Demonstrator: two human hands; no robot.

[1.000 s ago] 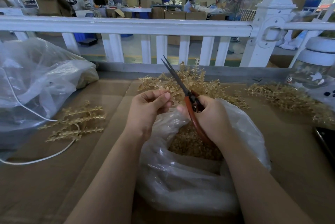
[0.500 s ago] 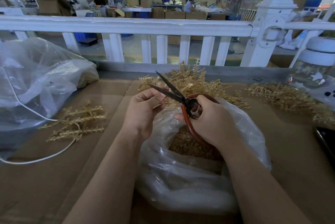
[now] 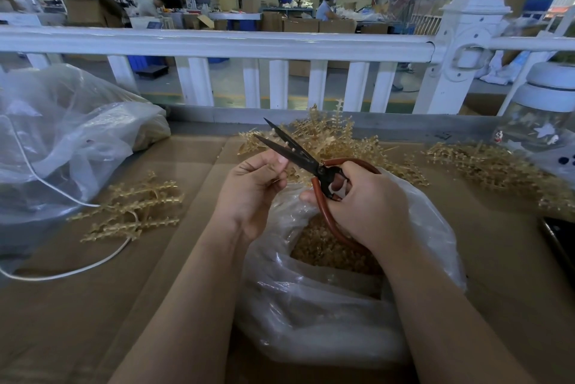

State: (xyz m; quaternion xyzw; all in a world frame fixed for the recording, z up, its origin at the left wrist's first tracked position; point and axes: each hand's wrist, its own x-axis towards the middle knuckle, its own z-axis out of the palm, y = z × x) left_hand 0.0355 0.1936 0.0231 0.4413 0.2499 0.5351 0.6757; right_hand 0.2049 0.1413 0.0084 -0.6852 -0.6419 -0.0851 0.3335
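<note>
Blades were shut a second ago. Now my right hand (image 3: 370, 206) grips the red handles and the scissors (image 3: 298, 155) gape open, tips swung left past my left hand (image 3: 252, 194). Its grip pinches a small golden bit (image 3: 287, 172) above the bag (image 3: 311, 315).

Left hand (image 3: 252, 186) pinching, fingers curled; right hand (image 3: 368, 201) clenched in grip.

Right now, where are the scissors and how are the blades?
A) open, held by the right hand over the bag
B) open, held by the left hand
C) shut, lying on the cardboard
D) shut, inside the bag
A: the right hand grips the red handles of the scissors, and the dark blades are spread apart beside the left hand, above the open plastic bag.
</note>
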